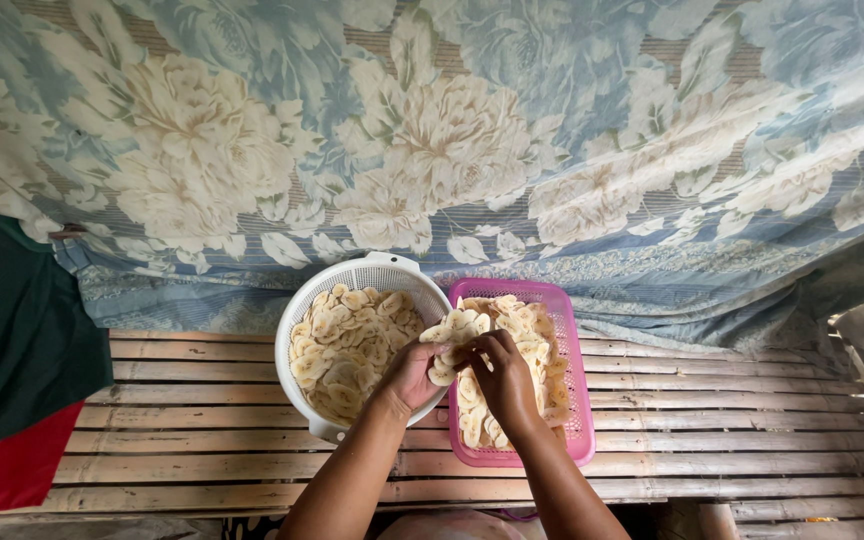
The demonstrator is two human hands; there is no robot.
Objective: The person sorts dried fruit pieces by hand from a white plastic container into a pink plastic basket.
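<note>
A round white colander (297,325) holds a heap of pale yellow banana slices (347,345). Right beside it stands a pink rectangular basket (577,400) with more slices (542,375). My left hand (414,373) and my right hand (500,375) meet over the gap between the two containers, above the pink basket's left edge. Both hands are closed on a small bunch of banana slices (452,330), which sticks out above the fingers.
Both containers rest on a slatted bamboo bench (202,420). A blue and cream floral cloth (432,130) hangs behind and drapes onto the bench's back edge. A dark green and red cloth (7,360) hangs at the left.
</note>
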